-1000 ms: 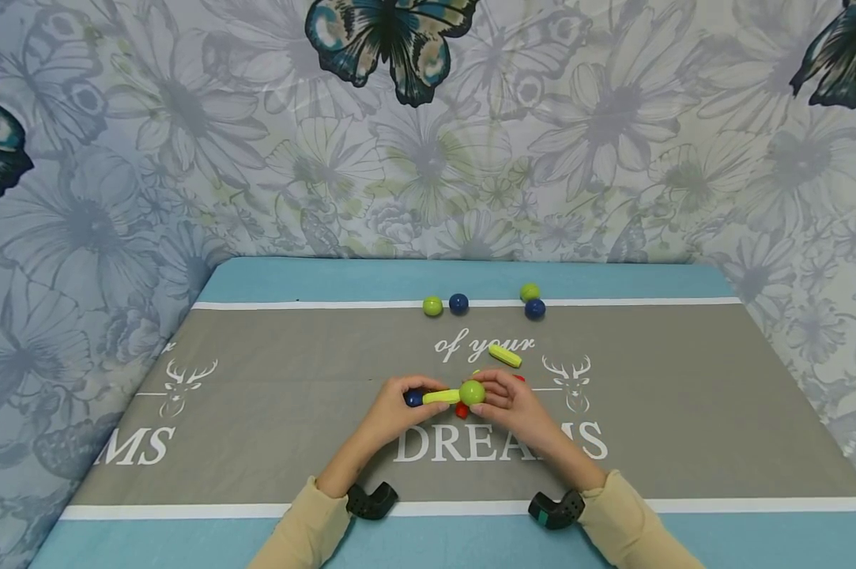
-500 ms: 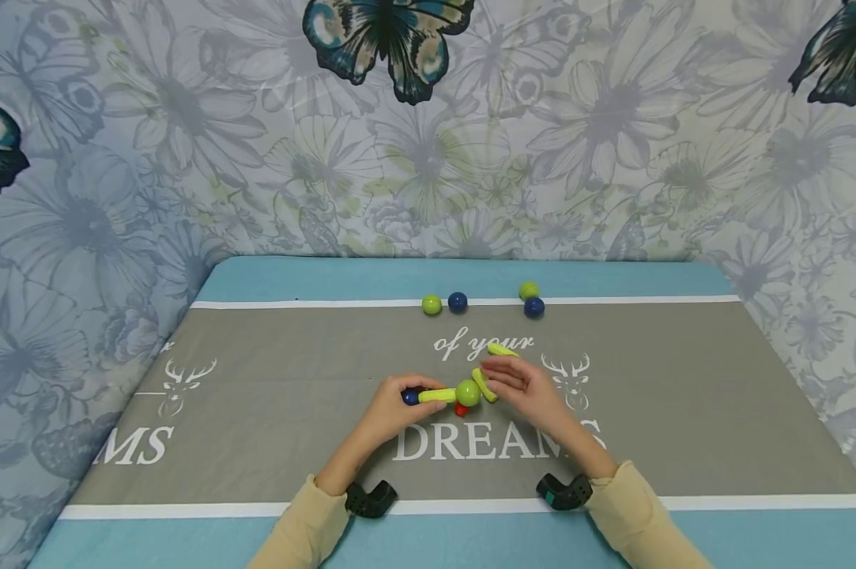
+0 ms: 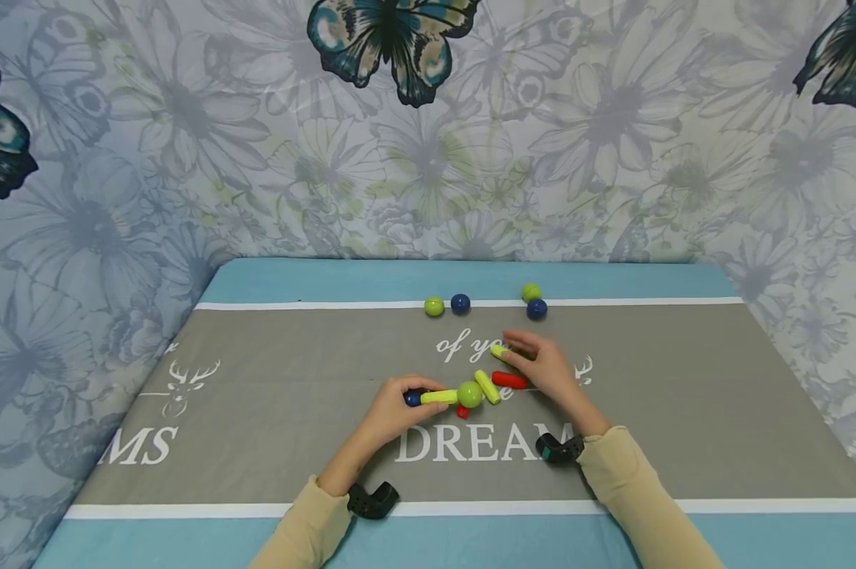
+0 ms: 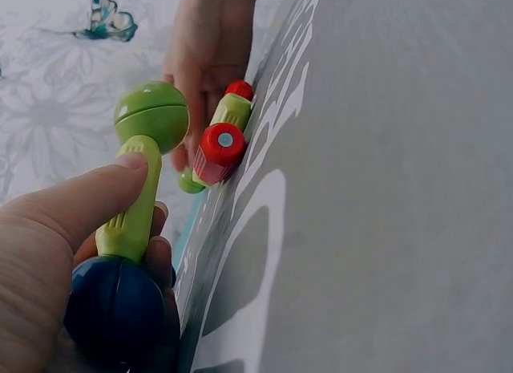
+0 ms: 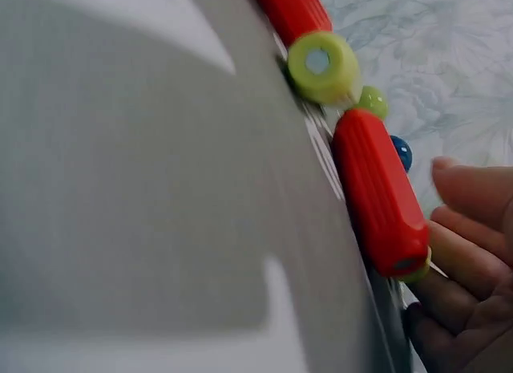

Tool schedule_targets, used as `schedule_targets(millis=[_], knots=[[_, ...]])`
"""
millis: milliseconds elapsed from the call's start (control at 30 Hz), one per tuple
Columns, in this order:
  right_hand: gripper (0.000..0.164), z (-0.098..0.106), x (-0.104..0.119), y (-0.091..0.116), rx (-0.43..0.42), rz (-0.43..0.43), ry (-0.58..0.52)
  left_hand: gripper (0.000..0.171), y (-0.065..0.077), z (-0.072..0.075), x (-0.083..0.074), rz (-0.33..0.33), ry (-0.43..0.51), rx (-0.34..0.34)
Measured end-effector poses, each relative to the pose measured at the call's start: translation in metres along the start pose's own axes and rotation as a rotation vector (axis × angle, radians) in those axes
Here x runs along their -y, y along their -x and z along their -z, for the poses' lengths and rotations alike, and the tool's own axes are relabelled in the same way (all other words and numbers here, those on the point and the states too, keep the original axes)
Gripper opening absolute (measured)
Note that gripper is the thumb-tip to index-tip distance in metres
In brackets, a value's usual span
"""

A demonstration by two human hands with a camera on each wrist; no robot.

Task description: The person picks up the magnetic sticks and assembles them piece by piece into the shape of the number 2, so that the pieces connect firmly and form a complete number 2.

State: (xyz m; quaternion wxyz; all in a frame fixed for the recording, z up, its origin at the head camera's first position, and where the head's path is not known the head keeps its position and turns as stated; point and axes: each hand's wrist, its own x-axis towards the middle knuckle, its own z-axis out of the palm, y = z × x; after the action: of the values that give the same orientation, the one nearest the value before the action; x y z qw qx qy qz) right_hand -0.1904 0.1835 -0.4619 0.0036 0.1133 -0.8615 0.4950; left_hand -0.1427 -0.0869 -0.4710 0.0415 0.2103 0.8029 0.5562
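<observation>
**Rods and balls on the counter, one hand holding, one reaching**

Gripped in the left hand (image 3: 392,407): a yellow-green rod (image 3: 439,396) with a dark blue ball (image 3: 412,398) at its left end and a green ball (image 3: 470,393) at its right end. Thumb laid along the top of the rod, fingers (image 4: 159,229) curled beneath it and round the blue ball, as seen from the left wrist. Held low, just above the grey cloth (image 3: 271,395) on the counter (image 3: 470,278).

Joined to the green ball: a second yellow-green rod (image 3: 488,386) angled up and to the right, and a short red rod (image 3: 462,410) beneath, its round end turned to the left wrist camera.

Right hand (image 3: 548,370) stretched forward over another yellow-green rod (image 3: 499,352) lying by the printed words, fingers (image 5: 473,188) loosely bent, tips at or just above that rod; contact impossible to judge. Nothing clasped. Just beside that hand, flat on the cloth, a longer red rod (image 3: 509,380).

Farther back, along the white stripe: a green ball (image 3: 434,307) touching a blue ball (image 3: 460,303), and well to their right another green ball (image 3: 531,293) against a blue ball (image 3: 537,309).

No container seen; every piece loose on the cloth or in the left hand
</observation>
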Motion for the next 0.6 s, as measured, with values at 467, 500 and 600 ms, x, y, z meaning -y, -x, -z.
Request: schedule_targets(millis=[467, 500, 600], knots=[[0.029, -0.0092, -0.0002, 0.0018, -0.093, 0.033, 0.139, 0.021, -0.0016, -0.0007, 0.0036, 0.002, 0.004, -0.013], [0.029, -0.0091, -0.0005, 0.0024, -0.116, 0.029, 0.126, 0.021, -0.0016, -0.0009, 0.0034, 0.004, 0.002, -0.013], [0.027, -0.0072, 0.0008, 0.0065, -0.177, 0.023, 0.057, 0.022, -0.0016, -0.0009, 0.0027, 0.012, 0.002, -0.012]])
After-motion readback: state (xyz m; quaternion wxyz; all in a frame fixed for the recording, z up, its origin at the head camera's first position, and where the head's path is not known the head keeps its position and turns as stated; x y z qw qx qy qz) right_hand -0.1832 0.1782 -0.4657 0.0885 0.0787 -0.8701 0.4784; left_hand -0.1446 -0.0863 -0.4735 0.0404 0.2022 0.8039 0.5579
